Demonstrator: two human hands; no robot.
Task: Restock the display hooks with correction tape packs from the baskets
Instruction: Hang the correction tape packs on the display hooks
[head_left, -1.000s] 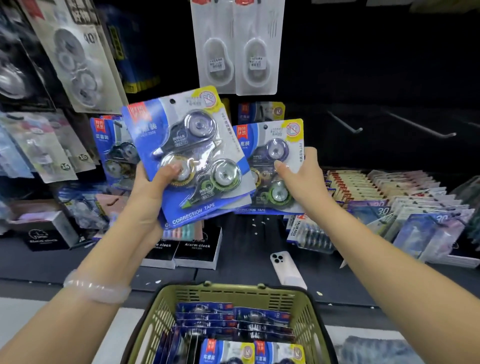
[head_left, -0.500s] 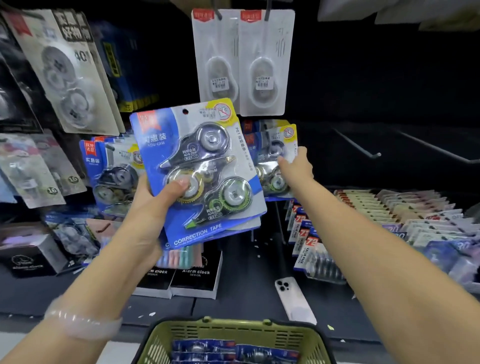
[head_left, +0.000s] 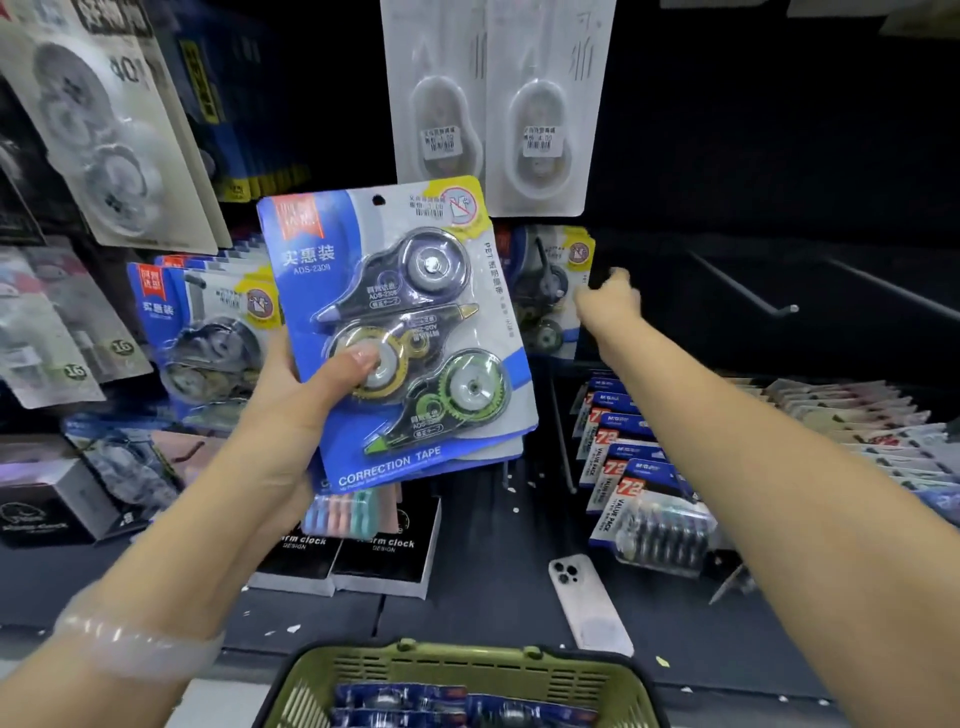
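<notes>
The left hand (head_left: 296, 395) is the grip that matters here: its thumb presses the front of a correction tape pack (head_left: 397, 332) over the yellow dispenser, with the fingers behind the card, so it is clamped on the pack, and on at least one more pack whose edges show just beneath. The pack stands nearly upright, its long axis running up from the grip and leaning slightly left, with the hang hole (head_left: 378, 199) at the top edge, well above the thumb.

The right hand (head_left: 610, 301) is stretched farther into the shelf, up and to the right of the left grip. It sits just beside a hung pack (head_left: 550, 291) on a hook behind the held pack's right edge. Motion blur leaves it unclear whether the fingers pinch that card or merely touch it; I cannot tell.

Bare hooks (head_left: 743, 288) jut out farther right, beyond the right hand. The green basket (head_left: 467, 675), with more packs inside, sits below and toward the body from both hands.

The next hanging probably turns on that hole: it lies above the left grip, while the partly filled hook lies up and right, nearer the right hand, so a pack would likely have to pass rightward.
</notes>
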